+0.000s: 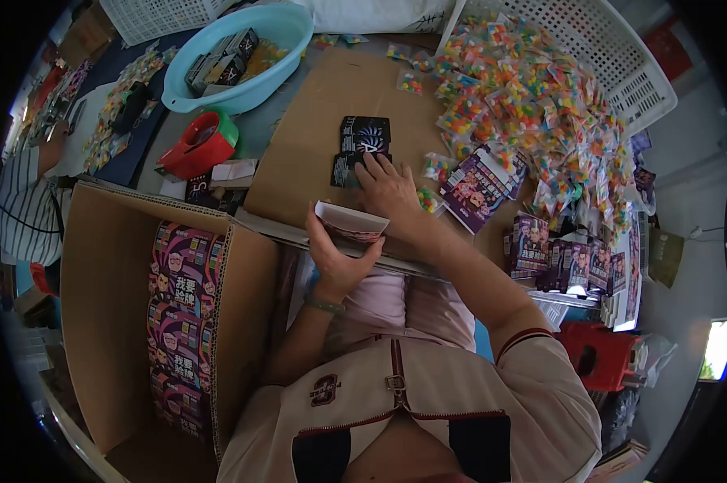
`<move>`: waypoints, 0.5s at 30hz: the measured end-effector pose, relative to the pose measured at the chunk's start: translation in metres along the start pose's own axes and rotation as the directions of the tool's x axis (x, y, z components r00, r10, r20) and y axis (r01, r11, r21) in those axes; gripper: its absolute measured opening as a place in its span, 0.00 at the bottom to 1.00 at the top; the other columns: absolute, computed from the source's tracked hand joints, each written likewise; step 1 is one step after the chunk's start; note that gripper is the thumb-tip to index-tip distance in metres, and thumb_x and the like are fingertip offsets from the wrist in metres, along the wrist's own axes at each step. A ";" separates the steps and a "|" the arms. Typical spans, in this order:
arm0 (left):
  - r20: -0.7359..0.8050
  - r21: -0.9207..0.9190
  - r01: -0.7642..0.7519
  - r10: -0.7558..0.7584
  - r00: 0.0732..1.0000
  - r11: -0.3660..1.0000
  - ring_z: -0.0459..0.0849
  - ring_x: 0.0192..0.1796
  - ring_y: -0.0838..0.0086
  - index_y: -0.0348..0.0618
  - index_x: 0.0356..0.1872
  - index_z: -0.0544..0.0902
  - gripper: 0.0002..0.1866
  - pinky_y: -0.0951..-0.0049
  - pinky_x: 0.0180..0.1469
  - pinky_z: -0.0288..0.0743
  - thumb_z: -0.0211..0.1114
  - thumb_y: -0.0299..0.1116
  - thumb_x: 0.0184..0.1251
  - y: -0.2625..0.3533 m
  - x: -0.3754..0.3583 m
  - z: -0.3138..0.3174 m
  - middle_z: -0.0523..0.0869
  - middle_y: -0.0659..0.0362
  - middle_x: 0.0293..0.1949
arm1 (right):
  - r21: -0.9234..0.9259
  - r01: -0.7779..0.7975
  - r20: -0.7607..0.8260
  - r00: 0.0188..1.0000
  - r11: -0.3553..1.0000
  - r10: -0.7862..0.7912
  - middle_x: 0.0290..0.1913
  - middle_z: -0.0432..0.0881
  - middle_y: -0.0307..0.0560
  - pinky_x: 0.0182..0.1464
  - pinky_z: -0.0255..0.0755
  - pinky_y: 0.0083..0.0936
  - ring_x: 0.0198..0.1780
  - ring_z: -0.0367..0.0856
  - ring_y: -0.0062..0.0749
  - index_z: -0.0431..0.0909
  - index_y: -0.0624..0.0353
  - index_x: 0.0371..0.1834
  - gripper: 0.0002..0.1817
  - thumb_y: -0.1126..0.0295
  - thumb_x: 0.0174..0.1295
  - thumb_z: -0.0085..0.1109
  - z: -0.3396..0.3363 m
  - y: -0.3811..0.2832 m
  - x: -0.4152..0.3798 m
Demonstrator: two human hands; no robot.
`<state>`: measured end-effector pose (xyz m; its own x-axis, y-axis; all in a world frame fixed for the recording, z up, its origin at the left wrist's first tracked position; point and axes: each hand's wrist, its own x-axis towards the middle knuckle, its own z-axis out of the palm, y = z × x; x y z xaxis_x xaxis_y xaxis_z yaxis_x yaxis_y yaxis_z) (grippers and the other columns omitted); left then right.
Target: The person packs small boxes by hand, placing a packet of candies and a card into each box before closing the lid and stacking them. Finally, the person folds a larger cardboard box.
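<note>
My left hand (343, 262) is wrapped round a small printed carton (352, 222) with a white inner side facing up, held over the near edge of the cardboard sheet (307, 133). Just beyond it, my right hand (391, 191) lies with its fingers stretched out on a black printed packet (346, 171). Against that one lies another black packet (365, 129) with a bright burst design. To the right of my right hand are a clear sachet of coloured candies (436, 167) and a flat purple printed carton (474, 190).
A large heap of candy sachets (524, 97) spills from a white crate (613, 56). Several filled purple boxes (531, 245) stand at right. A blue basin (279, 80) holds black packs. A red tape dispenser (190, 149) lies near a deep cardboard box (98, 314) containing printed cartons. A person's striped sleeve shows at far left.
</note>
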<state>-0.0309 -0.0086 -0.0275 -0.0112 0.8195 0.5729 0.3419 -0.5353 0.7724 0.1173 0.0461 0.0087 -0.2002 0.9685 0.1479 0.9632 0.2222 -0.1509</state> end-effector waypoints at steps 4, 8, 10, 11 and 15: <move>0.008 -0.045 0.012 -0.011 1.000 0.999 0.72 0.62 0.48 0.25 0.70 0.51 0.60 0.56 0.62 0.70 0.82 0.39 0.39 -0.003 -0.002 -0.001 0.67 0.37 0.62 | 0.188 -0.050 -0.014 0.998 0.981 0.054 0.68 0.68 0.54 0.65 0.57 0.58 0.71 0.63 0.50 0.70 0.58 0.62 0.26 0.57 0.64 0.56 -0.005 0.001 0.011; 0.057 -0.041 -0.008 0.010 0.998 0.999 0.72 0.62 0.51 0.25 0.71 0.47 0.61 0.58 0.63 0.69 0.82 0.35 0.39 0.000 0.002 -0.004 0.68 0.38 0.62 | 0.048 0.028 -0.013 1.000 0.998 -0.027 0.63 0.74 0.50 0.58 0.66 0.53 0.65 0.71 0.44 0.75 0.56 0.57 0.22 0.59 0.63 0.57 -0.014 0.009 0.012; 0.080 -0.012 -0.035 0.035 0.996 0.999 0.72 0.64 0.52 0.26 0.72 0.44 0.63 0.59 0.65 0.68 0.82 0.31 0.39 0.000 0.002 -0.005 0.68 0.39 0.63 | 0.081 0.058 0.075 0.995 0.995 -0.064 0.59 0.78 0.49 0.55 0.71 0.49 0.61 0.76 0.43 0.77 0.57 0.54 0.20 0.60 0.62 0.58 -0.021 0.029 0.022; 0.086 -0.007 -0.027 0.028 0.996 1.000 0.72 0.64 0.52 0.26 0.71 0.44 0.63 0.58 0.65 0.68 0.82 0.31 0.39 0.000 0.001 -0.006 0.68 0.38 0.63 | 0.160 -0.035 0.029 0.999 0.987 0.030 0.53 0.81 0.50 0.52 0.74 0.45 0.55 0.80 0.44 0.79 0.58 0.51 0.19 0.60 0.60 0.60 -0.023 0.042 0.030; 0.094 -0.011 -0.028 0.029 0.995 1.000 0.73 0.63 0.51 0.24 0.71 0.44 0.63 0.58 0.64 0.70 0.82 0.32 0.40 -0.002 0.001 -0.007 0.68 0.38 0.63 | 0.463 -0.209 0.066 0.977 0.862 0.202 0.33 0.83 0.56 0.46 0.78 0.37 0.39 0.84 0.50 0.82 0.62 0.41 0.22 0.56 0.49 0.70 -0.031 0.075 0.044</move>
<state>-0.0378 -0.0082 -0.0272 0.0872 0.8194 0.5665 0.3319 -0.5601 0.7591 0.1858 0.1023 0.0344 -0.0134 0.9987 0.0495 0.7890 0.0410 -0.6131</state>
